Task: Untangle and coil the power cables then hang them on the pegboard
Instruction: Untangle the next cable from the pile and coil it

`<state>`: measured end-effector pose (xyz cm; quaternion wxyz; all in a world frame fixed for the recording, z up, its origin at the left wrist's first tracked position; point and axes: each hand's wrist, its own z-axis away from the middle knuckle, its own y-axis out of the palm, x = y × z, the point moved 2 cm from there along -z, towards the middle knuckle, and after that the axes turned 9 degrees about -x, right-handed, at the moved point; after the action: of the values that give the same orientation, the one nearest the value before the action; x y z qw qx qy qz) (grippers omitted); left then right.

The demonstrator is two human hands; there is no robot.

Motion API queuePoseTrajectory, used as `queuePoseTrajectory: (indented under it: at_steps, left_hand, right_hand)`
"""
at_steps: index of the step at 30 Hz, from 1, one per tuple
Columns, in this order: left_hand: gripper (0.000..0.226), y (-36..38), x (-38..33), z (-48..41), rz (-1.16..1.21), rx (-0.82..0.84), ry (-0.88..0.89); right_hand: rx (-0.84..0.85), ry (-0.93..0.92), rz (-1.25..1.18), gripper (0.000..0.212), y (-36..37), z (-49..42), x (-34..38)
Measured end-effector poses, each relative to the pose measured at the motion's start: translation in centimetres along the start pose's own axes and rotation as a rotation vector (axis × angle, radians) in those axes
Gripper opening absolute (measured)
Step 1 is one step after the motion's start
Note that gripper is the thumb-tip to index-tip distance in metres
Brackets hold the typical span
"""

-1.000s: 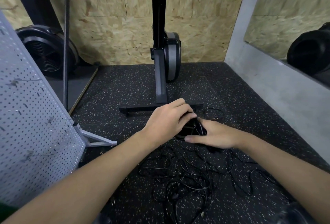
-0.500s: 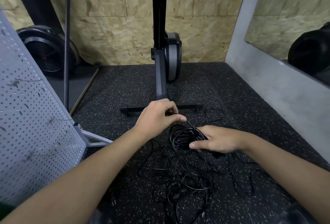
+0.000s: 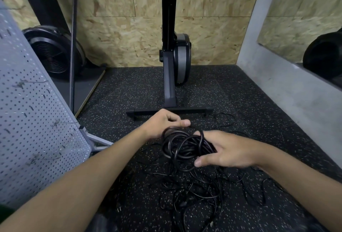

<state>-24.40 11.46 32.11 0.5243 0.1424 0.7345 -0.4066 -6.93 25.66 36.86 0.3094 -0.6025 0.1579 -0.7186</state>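
The right hand clamped its grip through the coiled cable above the floor tangle, while the left hand pinched a strand beside the coil, apparently to guide winding.

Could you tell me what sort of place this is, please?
Probably a home gym or workshop corner: speckled rubber floor, an exercise machine against a chipboard wall, and a pegboard.
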Motion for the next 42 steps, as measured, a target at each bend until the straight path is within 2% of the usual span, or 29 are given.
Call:
queuePoseTrajectory:
  at_steps: [2,4,8,11,14,18,21,23,27,31,34,36,39,42]
  left_hand:
    - [0.022,-0.1,0.4,0.2,0.042,0.016,-0.025]
    - [0.017,0.0,1.0,0.1,0.038,-0.002,-0.068]
    - [0.043,2.2,2.0,0.5,0.165,0.088,-0.184]
    - [0.045,4.4,1.3,0.9,0.043,0.097,-0.167]
    - [0.042,6.4,0.0,1.2,-0.2,0.045,-0.114]
    - [0.033,8.3,-2.4,1.9,-0.533,0.021,-0.008]
    - [0.022,8.7,-3.9,2.6,-0.729,0.124,0.042]
    - [0.021,8.2,-5.0,3.1,-0.824,0.16,0.114]
    - [0.022,4.8,-6.5,2.9,-0.911,0.09,0.271]
    - [0.033,2.6,-6.9,2.6,-0.838,-0.023,0.448]
    - [0.045,1.4,-6.2,1.9,-0.792,-0.06,0.482]
    - [0.045,0.4,-5.4,1.4,-0.709,-0.04,0.424]
    - [0.032,-0.8,-3.8,0.8,-0.398,-0.031,0.229]
    - [0.024,-1.1,-1.3,0.6,-0.171,-0.007,0.057]
  right_hand:
    - [-0.03,-0.039,-0.044,0.044,-1.2,0.6,1.2]
    - [-0.133,-0.06,0.05,0.047,-2.4,0.4,1.2]
    - [-0.492,-0.011,0.067,0.036,-4.1,-0.6,-1.0]
    - [-0.706,0.091,0.2,0.036,-4.8,-1.3,-3.1]
    - [-0.766,0.174,0.278,0.035,-5.2,-1.8,-4.8]
    - [-0.74,0.285,0.478,0.03,-5.0,-2.1,-5.8]
    - [-0.651,0.362,0.627,0.032,-3.8,-2.4,-6.1]
    - [-0.572,0.374,0.728,0.034,-2.8,-2.7,-6.1]
    - [-0.442,0.32,0.841,0.044,-1.9,-2.9,-5.3]
    - [-0.239,0.181,0.867,0.04,-0.3,-2.9,-4.0]
    - [-0.103,0.045,0.81,0.038,1.0,-2.7,-3.8]
    - [-0.095,-0.02,0.678,0.033,1.0,-2.1,-4.0]
    - [-0.158,-0.102,0.508,0.021,0.6,-1.3,-3.6]
    - [-0.268,-0.147,0.3,0.034,0.1,-0.8,-2.3]
